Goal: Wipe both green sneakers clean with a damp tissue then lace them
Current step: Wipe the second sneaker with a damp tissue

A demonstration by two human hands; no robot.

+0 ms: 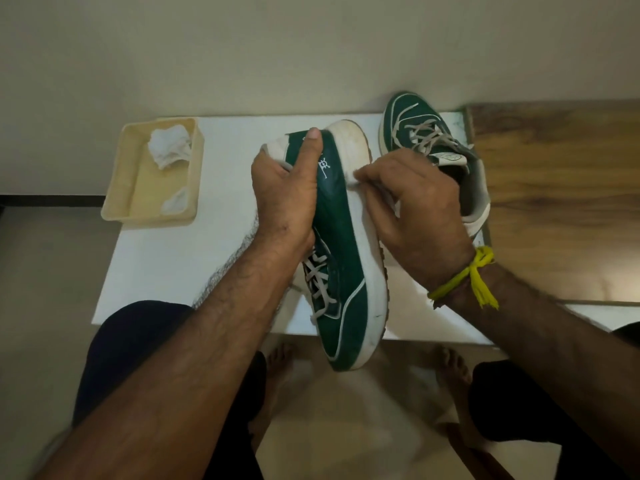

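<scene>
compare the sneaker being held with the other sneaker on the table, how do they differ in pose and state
The held sneaker is tipped on its side, gripped by the left hand while the right hand wipes its sole; the far sneaker sits upright, untouched. Both are green, white-soled, with laces in.

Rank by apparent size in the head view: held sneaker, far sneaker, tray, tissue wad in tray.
1. Held sneaker, though nearest the camera, so flattered.
2-3. Tray and far sneaker: look alike; the right hand hides part of the sneaker, so unranked.
4. Tissue wad, clearly smallest.
</scene>
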